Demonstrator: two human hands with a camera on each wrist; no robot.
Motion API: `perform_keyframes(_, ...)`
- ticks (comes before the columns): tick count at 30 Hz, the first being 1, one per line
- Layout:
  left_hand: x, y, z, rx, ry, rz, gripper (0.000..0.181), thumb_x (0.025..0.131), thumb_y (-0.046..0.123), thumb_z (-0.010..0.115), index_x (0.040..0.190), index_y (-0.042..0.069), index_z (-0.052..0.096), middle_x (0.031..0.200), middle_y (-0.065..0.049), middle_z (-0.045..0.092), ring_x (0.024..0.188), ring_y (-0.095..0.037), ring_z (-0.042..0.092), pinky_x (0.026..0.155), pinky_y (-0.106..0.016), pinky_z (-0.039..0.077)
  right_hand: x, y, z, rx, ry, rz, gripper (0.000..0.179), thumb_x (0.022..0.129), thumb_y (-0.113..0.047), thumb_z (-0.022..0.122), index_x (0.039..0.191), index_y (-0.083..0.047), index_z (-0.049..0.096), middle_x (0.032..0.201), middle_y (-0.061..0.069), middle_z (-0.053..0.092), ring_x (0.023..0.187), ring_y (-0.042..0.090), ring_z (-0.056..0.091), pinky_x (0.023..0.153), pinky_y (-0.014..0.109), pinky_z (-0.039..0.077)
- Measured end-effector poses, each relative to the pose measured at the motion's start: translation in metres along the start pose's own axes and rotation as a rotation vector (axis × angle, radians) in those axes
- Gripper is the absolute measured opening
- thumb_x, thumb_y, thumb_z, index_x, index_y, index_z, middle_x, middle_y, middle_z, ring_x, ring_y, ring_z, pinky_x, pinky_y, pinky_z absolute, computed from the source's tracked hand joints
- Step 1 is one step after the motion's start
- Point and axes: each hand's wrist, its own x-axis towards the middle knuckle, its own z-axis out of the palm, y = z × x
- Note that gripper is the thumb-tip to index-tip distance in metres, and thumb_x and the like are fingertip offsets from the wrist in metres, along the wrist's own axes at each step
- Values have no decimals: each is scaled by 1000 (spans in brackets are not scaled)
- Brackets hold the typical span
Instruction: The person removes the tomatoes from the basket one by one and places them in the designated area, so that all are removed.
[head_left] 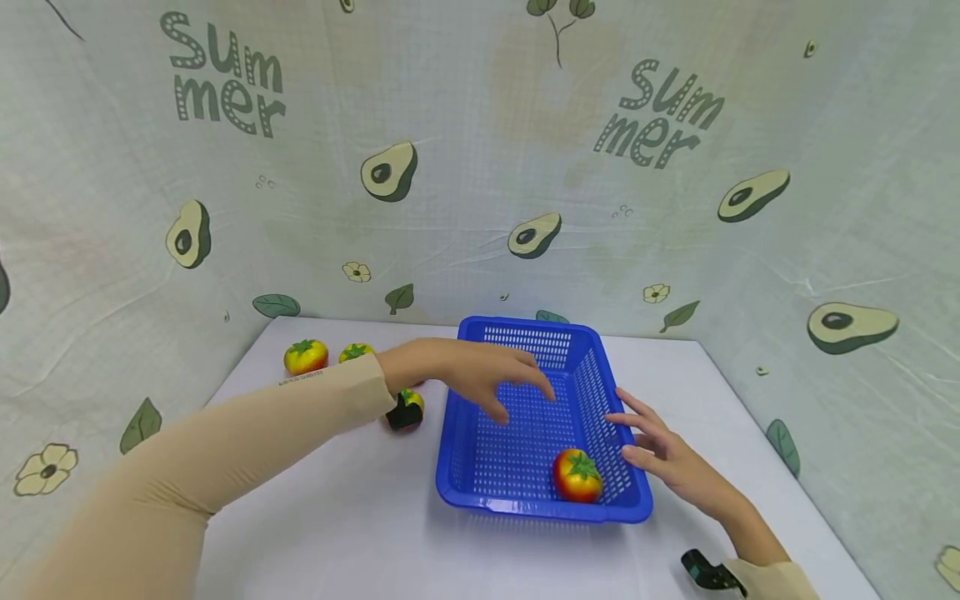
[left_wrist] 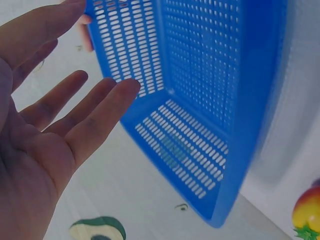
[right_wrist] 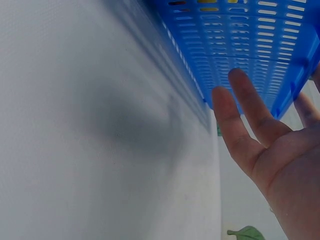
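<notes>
A blue plastic basket (head_left: pixel 517 506) with slotted walls stands on the white table. Inside it, in the near right corner, lies one red-and-yellow toy fruit (head_left: pixel 577 476) with a green leafy top. My left hand (head_left: pixel 480 371) hovers over the basket's left half, fingers spread and nothing in them; the left wrist view shows its bare palm. At the basket's right side, my right hand (head_left: pixel 663 454) has its fingertips right at the rim, with relaxed fingers. Seen from the right wrist, those fingers (right_wrist: pixel 250 102) overlap the slotted outer wall.
Left of the basket are more such fruits: one at the far left (head_left: pixel 306 357), another (head_left: pixel 356 352) partly behind my left sleeve, and a third (head_left: pixel 408 400) partly covered by a black wrist device (head_left: pixel 404 414). A patterned cloth (head_left: pixel 465 167) hangs behind and beside the table.
</notes>
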Motion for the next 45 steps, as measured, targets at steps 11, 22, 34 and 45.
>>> perform_keyframes(11, 47, 2, 12, 2, -70, 36, 64, 93, 25, 85, 150, 39, 57, 158, 6, 52, 130, -12, 59, 102, -31, 57, 0, 1, 1, 7, 0, -6, 48, 108, -22, 60, 155, -16, 53, 179, 11, 5, 134, 55, 54, 100, 66, 55)
perform_keyframes(22, 78, 9, 24, -31, -117, 61, 66, 91, 22, 86, 149, 37, 59, 157, 11, 52, 135, -14, 58, 101, -26, 57, -1, 3, 0, 4, 7, -22, 47, 108, -23, 60, 155, -19, 53, 179, 8, 5, 139, 59, 48, 102, 70, 52)
perform_keyframes(34, 95, 15, 43, -58, -197, 69, 66, 91, 18, 85, 149, 33, 59, 157, 7, 52, 135, -15, 56, 106, -29, 54, 1, 4, 0, 2, -4, -22, 47, 108, -23, 59, 154, -22, 53, 179, 11, 5, 140, 62, 45, 102, 75, 48)
perform_keyframes(45, 103, 17, 57, -48, -206, 67, 67, 91, 20, 85, 150, 37, 57, 160, 10, 49, 145, -10, 46, 117, -35, 47, -1, 3, -2, -5, -2, -38, 46, 108, -21, 58, 155, -19, 53, 179, 12, 5, 139, 63, 46, 101, 76, 48)
